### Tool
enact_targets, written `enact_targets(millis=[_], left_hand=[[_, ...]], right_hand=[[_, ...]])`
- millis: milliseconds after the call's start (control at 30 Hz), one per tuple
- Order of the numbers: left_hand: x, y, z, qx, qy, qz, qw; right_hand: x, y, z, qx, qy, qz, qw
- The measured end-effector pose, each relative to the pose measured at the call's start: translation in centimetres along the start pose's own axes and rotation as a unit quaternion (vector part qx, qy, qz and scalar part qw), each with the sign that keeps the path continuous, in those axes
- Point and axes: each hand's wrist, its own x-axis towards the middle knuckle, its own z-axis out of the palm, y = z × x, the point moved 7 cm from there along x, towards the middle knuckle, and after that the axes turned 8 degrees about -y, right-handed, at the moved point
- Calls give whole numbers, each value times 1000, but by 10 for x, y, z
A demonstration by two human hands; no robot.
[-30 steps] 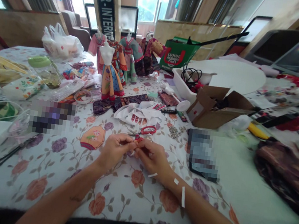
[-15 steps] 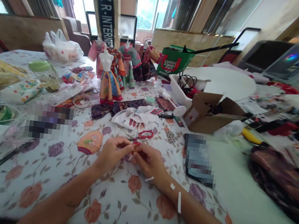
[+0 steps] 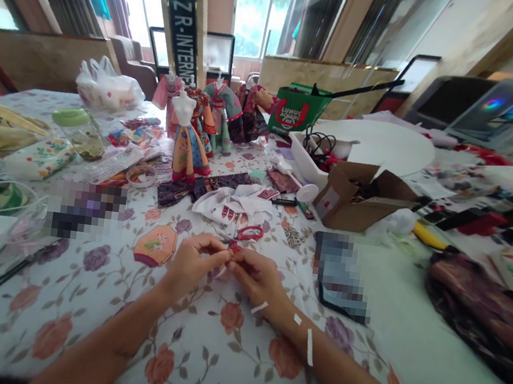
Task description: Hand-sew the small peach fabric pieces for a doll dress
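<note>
My left hand (image 3: 197, 264) and my right hand (image 3: 259, 275) meet low over the floral tablecloth (image 3: 124, 332). Both are closed in a pinch, fingertips touching, on a small piece of red fabric (image 3: 233, 247) that is mostly hidden by the fingers. Just beyond them lies a pair of scissors with red handles (image 3: 251, 233). Left of my left hand, an orange embroidered fabric piece (image 3: 155, 245) with a dark red border lies flat. Behind the scissors rests a crumpled white bag (image 3: 229, 204) with red print.
Small mannequins in dresses, one in an orange skirt (image 3: 188, 151), stand at the back. An open cardboard box (image 3: 354, 198) and a white bin (image 3: 310, 161) are at right, a phone-like slab (image 3: 342, 279) nearer. At left stands a green-lidded jar (image 3: 78, 131).
The view has shifted very slightly, so the scene sits a little lower. Both hands keep their pinch on the red fabric, with barely any movement.
</note>
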Motion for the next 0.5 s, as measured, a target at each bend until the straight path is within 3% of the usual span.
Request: enact_targets(millis=[200,367,500], left_hand=[[-4,10,-5,54,54,35,996],[-4,3,-1,31,32,16,999],[-1,-6,-1,-65,18,-6,998]], right_hand=[[-4,20,-25,112,117,67,985],[-1,18,-23,166,56,48,983],[-1,14,-23,154,60,35,986]])
